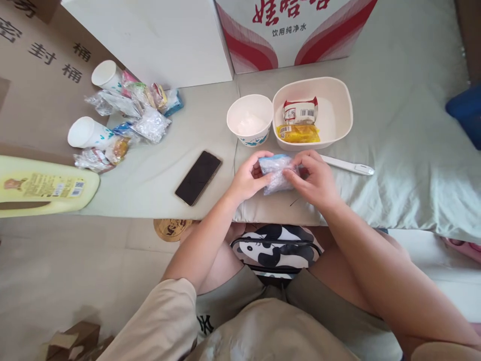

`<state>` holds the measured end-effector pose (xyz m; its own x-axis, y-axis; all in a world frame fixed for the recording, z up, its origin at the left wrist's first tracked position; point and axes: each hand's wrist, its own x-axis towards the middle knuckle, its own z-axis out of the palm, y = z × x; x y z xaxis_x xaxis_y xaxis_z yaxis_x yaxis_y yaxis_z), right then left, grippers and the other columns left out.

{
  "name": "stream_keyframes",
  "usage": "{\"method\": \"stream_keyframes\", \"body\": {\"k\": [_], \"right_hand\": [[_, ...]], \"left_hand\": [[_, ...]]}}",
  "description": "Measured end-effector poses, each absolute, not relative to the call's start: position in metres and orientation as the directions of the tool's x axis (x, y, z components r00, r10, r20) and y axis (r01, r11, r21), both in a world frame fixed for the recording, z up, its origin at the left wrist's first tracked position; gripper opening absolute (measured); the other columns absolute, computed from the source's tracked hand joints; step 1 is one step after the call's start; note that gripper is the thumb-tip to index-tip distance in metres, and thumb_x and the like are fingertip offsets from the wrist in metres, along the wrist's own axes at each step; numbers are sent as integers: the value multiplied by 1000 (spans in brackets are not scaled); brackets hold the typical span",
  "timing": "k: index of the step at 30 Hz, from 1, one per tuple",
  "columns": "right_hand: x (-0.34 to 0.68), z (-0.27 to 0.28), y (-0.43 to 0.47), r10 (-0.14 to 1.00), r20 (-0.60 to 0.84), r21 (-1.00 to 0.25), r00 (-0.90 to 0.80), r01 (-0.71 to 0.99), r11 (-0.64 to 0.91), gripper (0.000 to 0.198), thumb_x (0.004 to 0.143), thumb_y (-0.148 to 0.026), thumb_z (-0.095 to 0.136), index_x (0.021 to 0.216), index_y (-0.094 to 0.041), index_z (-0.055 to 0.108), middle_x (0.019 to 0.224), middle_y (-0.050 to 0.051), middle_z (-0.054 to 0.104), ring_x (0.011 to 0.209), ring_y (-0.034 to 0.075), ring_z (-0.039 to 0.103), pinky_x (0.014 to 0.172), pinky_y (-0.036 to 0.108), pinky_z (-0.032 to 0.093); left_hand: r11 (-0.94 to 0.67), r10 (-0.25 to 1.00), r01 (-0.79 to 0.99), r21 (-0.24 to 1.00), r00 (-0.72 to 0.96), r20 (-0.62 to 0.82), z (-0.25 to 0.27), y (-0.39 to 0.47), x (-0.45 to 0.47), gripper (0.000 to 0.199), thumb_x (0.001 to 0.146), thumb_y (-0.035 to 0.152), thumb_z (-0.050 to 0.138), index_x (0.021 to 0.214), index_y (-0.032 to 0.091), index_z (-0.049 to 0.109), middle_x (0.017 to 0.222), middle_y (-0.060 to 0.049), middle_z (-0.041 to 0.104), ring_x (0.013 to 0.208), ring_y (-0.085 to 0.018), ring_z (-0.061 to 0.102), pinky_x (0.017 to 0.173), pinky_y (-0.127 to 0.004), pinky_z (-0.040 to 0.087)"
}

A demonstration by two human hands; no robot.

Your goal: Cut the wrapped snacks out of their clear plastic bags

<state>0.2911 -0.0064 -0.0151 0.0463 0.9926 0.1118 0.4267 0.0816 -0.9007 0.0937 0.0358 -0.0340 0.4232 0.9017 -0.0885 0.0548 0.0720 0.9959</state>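
Note:
Between my two hands is a small packet wrapped in bubble wrap (pixel 278 179), with some blue showing at its top edge. My left hand (pixel 252 175) grips its left side, thumb in front and fingers behind. On the right side, my right hand (pixel 313 179) pinches the wrap with thumb and fingers. Just beyond the packet stand a white paper bowl (pixel 250 120) with a blue pattern and a cream plastic tub (pixel 336 113). Inside the tub lie a red-and-white packaged snack (pixel 300 111) and a yellow packet (pixel 298 134).
A white-handled tool (pixel 351 164) lies right of my hands, a phone (pixel 199 178) left. Farther left are two paper cups (pixel 84 133) among several wrapped packets (pixel 150 123), and a yellow jug (pixel 45 185). Cartons (pixel 293 50) stand along the back. The cloth's front edge is near my lap.

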Motion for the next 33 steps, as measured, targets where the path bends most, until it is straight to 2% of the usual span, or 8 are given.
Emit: {"method": "stream_keyframes", "body": {"k": [4, 7, 13, 17, 20, 26, 30, 33], "right_hand": [[285, -18, -5, 995, 82, -935, 62, 350, 55, 40, 76, -37, 72, 112, -24, 59, 122, 11, 65, 108, 27, 63, 81, 39, 55], [282, -17, -7, 1000, -10, -951, -23, 309, -2, 56, 75, -35, 71, 128, -23, 56, 126, 11, 68, 97, 25, 67, 79, 40, 56], [288, -10, -14, 994, -97, -975, -51, 204, -85, 39, 79, -41, 69, 112, -22, 60, 106, 7, 71, 91, 23, 67, 77, 37, 55], [290, -8, -17, 971, -168, -984, -173, 84, -155, 47, 74, -41, 74, 115, -23, 59, 106, 6, 70, 93, 24, 68, 80, 38, 56], [289, -11, -18, 958, -207, -978, -199, 69, -197, 45, 73, -40, 76, 111, -23, 60, 100, 4, 70, 88, 22, 67, 79, 37, 56], [285, -20, -15, 981, -189, -979, 38, -77, -186, 45, 78, -42, 73, 115, -24, 54, 112, 6, 71, 103, 22, 68, 89, 38, 56], [293, -16, -13, 988, -157, -985, -3, 72, -156, 41, 84, -48, 67, 114, -22, 58, 105, 9, 72, 95, 24, 69, 80, 38, 57], [316, -15, -13, 984, 21, -896, 175, 439, -59, 28, 87, -40, 60, 109, -23, 63, 98, 9, 72, 90, 26, 66, 82, 45, 55]], "left_hand": [[47, 851, 53, 997, 521, -68, -28, 28, 88, 70, 75, 65, 80, 131, 29, 58, 125, -9, 67, 107, -26, 68, 94, -40, 55], [-15, 854, 98, 995, 519, -38, -29, 22, 87, 84, 70, 51, 89, 142, 32, 50, 136, -10, 62, 113, -27, 67, 98, -42, 55], [67, 887, -34, 997, 459, -44, -34, 25, 83, 95, 67, 52, 91, 144, 42, 38, 129, -6, 64, 94, -22, 72, 82, -39, 59], [46, 951, -75, 996, 308, -20, -33, 30, 81, 88, 61, 56, 94, 131, 37, 45, 125, -5, 65, 95, -20, 72, 88, -38, 58], [64, 973, -115, 991, 228, -36, -32, 29, 83, 75, 68, 63, 88, 124, 35, 47, 125, -5, 63, 100, -20, 72, 92, -38, 58], [88, 898, -29, 996, 434, -66, -32, 20, 91, 79, 74, 64, 83, 137, 39, 41, 135, -7, 59, 105, -23, 67, 89, -41, 57], [-60, 925, 38, 997, 378, 41, -37, 22, 92, 62, 81, 60, 78, 130, 33, 51, 130, -7, 61, 114, -26, 62, 94, -41, 55], [-148, 951, 118, 982, 288, 109, -40, 28, 87, 57, 81, 58, 77, 126, 30, 55, 127, -7, 63, 113, -24, 62, 97, -39, 52]]}}
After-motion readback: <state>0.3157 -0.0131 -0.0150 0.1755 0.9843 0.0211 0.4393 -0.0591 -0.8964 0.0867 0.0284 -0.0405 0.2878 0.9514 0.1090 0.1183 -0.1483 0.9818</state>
